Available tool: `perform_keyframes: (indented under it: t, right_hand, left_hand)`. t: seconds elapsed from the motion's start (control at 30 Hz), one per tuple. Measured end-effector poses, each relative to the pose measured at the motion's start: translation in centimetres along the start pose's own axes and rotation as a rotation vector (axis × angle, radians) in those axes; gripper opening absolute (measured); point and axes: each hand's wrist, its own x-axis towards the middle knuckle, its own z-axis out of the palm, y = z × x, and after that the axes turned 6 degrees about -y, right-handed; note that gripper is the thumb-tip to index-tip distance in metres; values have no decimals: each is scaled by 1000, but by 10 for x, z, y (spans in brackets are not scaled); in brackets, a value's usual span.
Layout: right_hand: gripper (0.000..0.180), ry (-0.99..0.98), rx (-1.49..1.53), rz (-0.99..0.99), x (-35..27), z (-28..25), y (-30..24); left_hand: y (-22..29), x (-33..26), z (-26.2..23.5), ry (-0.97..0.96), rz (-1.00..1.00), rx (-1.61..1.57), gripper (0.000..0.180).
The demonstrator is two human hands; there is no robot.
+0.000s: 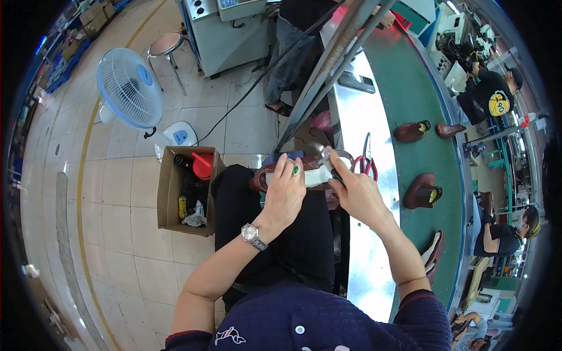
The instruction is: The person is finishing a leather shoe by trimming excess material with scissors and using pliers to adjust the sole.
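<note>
A brown leather shoe (260, 179) lies across my lap with its pale underside (318, 176) facing up. My left hand (285, 190), with a green-stoned ring and a wristwatch, grips the shoe near its middle, fingers curled over it. My right hand (358, 193) is closed around a hammer (325, 157), whose metal head is blurred and sits just above the shoe's right part. Fingers and palm hide much of the handle. Right of the shoe, red-handled scissors (367, 165) rest on the metal ledge.
A green conveyor belt (404, 70) with several brown shoes (422, 191) runs along my right. At my left stand an open cardboard box (165, 190) and a fan (130, 88). A slanted metal post (328, 64) rises ahead, near another person's legs (285, 55).
</note>
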Motion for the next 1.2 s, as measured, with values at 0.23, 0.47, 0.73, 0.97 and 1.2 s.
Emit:
perform_keyframes:
  t: [0.23,0.47,0.73,0.97,1.2]
  right_hand:
    - [68,21,-68,21,5,33,-6]
    - [70,40,-22,12,4,43,-9]
    - [67,148,74,-38,10,43,-26]
    - [67,116,234,-55,14,35,-43]
    - [58,89,122,-72,9,16,-10]
  left_hand:
    - [5,-8,5,34,106,321,56]
    - [1,-12,9,167,40,18,56]
    - [-24,-21,-18,10,-69,17,69]
    - [-30,-28,-15,24,-38,-45,67]
    - [-49,-31,-31,27,118,-293,71]
